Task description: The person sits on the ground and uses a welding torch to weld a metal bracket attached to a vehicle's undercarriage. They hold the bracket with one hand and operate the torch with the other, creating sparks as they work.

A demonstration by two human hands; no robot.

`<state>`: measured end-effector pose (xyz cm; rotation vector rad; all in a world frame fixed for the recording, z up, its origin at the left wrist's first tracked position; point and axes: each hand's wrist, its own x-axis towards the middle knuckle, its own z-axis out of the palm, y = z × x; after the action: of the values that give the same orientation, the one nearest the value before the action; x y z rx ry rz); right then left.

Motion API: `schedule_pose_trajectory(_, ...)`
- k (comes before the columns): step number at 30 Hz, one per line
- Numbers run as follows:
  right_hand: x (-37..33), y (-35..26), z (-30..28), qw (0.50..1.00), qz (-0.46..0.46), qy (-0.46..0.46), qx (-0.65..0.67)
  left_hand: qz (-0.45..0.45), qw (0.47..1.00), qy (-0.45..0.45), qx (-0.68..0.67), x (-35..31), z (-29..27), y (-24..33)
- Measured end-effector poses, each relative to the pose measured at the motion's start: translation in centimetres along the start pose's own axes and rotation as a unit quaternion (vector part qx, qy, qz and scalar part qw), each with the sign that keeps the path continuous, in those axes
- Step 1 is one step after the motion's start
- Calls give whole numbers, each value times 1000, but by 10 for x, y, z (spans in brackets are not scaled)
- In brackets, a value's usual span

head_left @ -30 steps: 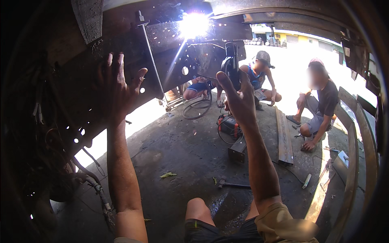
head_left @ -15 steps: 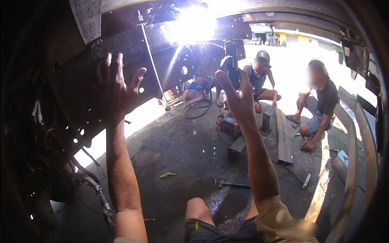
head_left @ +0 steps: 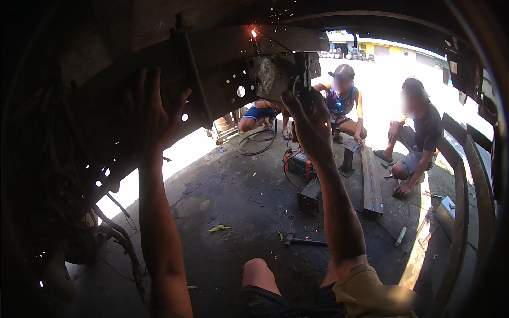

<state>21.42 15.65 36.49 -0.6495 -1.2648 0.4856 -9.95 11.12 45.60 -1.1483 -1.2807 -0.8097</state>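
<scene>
My left hand (head_left: 156, 114) is raised in front of a dark steel beam (head_left: 216, 79), fingers up and thumb spread. Whether its palm touches the beam is too dark to tell. Farther right, my right hand (head_left: 314, 127) is closed around a dark blocky metal part (head_left: 303, 66); the thumb shows in front, and the other fingers are mostly hidden. A thin rod (head_left: 275, 42) slants from this part up to a small orange glowing spot (head_left: 254, 33) on the steel. Below the glow is a pale, rough patch (head_left: 265, 77). Sparks scatter above and below.
Two co-workers crouch at right, one in a blue top (head_left: 344, 103), one in a dark shirt (head_left: 427, 124); blue shorts (head_left: 257, 114) show behind the beam. On the floor lie a hammer (head_left: 307, 242), a red-black machine (head_left: 298, 163), steel channels (head_left: 372, 185) and a coiled cable (head_left: 257, 146).
The blinding white arc has gone out, leaving a small orange glow, and the scene is darker. The co-worker in blue has raised their head slightly. Both my hands stay in place.
</scene>
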Motion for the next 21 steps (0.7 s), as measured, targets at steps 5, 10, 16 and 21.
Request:
schedule_pose_trajectory(5, 2, 3, 4, 1000, -3, 2, 1, 0, 1000, 20, 5, -1, 0, 2)
schedule_pose_trajectory(10, 2, -3, 3, 1000, 6, -7, 0, -5, 1000, -8, 1, 0, 0, -1)
schedule_pose_trajectory(16, 7, 9, 7, 998, -66, -1, 13, 3, 999, -2, 33, 1, -1, 1)
schedule_pose_trajectory(21, 7, 9, 9, 999, -52, -6, 13, -1, 1000, -2, -12, -1, 0, -2)
